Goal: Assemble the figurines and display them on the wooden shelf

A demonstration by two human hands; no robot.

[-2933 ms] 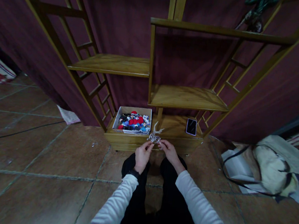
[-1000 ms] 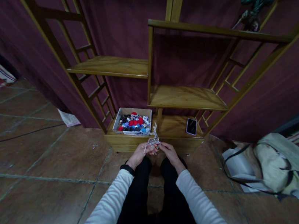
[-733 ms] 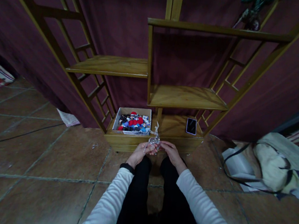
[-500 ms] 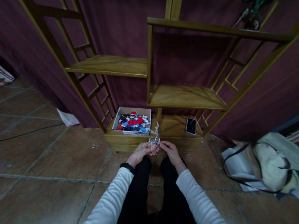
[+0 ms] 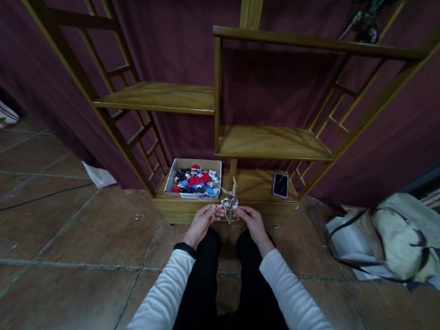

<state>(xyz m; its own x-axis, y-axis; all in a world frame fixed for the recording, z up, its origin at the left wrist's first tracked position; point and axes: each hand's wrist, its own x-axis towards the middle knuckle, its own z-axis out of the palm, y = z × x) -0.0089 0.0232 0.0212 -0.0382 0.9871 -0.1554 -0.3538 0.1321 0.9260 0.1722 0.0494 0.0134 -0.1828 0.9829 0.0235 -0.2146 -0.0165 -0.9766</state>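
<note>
Between my two hands is a small, clear, shiny ornament [image 5: 229, 204] with thin projecting parts; its exact kind is too small to make out. My left hand [image 5: 202, 218] pinches its left side, fingers closed. On the opposite side, the fingertips of my right hand [image 5: 252, 221] are closed on its right edge. Just beyond my left hand, an open cardboard box [image 5: 176, 165] full of small colourful figures [image 5: 197, 180] rests on the lowest shelf.
A phone [image 5: 281, 185] lies on the right of the low wooden shelf [image 5: 250, 183]. Higher up stands a dark green figurine [image 5: 367, 19]. Bags [image 5: 395, 239] are piled on the tiled floor at right, papers [image 5: 98, 174] and a cable [image 5: 31, 197] at left.
My left hand has shifted slightly left, from under the clear ornament to its side. More of the ornament now shows between my hands, with thin parts hanging down.
</note>
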